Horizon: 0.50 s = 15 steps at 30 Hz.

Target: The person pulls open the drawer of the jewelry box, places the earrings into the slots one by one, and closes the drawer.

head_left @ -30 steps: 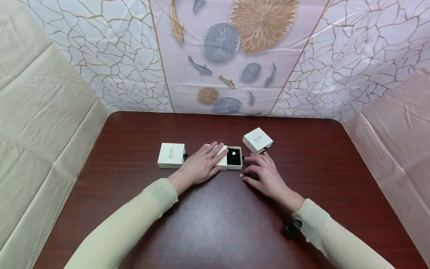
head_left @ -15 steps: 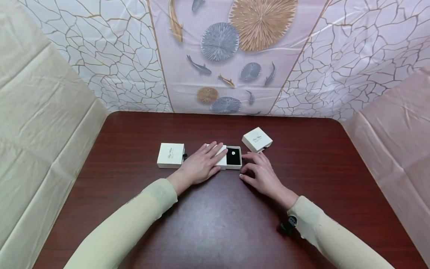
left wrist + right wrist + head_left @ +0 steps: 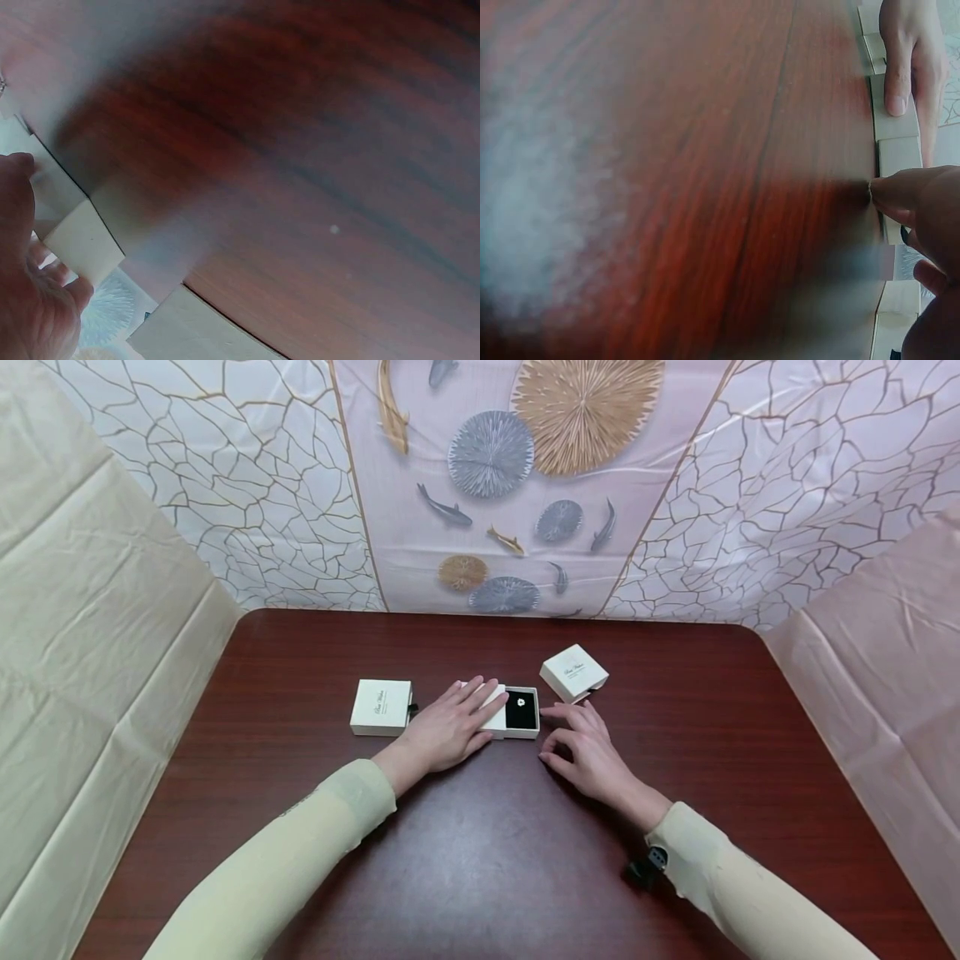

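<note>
While pressing spread left hand (image 3: 442,724) on half-open jewelry box (image 3: 497,723) toward the far edge of the desk (image 3: 465,860), pinched a tiny silvery piece (image 3: 870,193) in right hand (image 3: 592,762) beside the drawer (image 3: 524,734).

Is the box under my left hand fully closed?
No, the head view shows its drawer sticking out from the white cover, with the black lining and a small pale piece exposed.

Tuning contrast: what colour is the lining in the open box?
Black lining; it shows best in the head view.
</note>
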Available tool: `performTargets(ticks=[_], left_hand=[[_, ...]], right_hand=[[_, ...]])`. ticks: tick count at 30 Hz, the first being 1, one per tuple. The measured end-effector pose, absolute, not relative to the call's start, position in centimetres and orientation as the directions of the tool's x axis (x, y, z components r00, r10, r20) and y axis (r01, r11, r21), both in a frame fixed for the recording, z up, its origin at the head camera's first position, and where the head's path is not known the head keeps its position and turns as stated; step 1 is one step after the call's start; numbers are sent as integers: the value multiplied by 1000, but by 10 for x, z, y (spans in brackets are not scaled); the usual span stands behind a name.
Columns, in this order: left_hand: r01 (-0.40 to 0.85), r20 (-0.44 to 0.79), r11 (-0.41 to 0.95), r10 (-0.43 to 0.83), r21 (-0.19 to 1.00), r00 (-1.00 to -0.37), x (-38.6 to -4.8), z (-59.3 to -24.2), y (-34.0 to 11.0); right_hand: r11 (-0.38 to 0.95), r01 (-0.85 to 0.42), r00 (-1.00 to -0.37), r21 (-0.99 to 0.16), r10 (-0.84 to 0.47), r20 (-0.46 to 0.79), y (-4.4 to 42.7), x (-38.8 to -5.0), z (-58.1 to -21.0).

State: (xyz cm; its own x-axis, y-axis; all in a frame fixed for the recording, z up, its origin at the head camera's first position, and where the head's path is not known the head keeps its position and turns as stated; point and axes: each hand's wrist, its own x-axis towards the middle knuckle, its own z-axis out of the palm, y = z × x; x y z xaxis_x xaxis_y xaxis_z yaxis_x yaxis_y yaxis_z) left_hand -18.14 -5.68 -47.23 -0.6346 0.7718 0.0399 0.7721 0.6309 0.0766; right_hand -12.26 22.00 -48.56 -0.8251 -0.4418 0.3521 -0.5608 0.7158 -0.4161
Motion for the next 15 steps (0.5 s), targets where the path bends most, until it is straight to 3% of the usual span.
performTargets(ticks=[15], left_hand=[[772,37,633,772,62,-635,-181,-473,-57]], right_hand=[[677,-594,-803,-434,-460,380,230,-126,-457]])
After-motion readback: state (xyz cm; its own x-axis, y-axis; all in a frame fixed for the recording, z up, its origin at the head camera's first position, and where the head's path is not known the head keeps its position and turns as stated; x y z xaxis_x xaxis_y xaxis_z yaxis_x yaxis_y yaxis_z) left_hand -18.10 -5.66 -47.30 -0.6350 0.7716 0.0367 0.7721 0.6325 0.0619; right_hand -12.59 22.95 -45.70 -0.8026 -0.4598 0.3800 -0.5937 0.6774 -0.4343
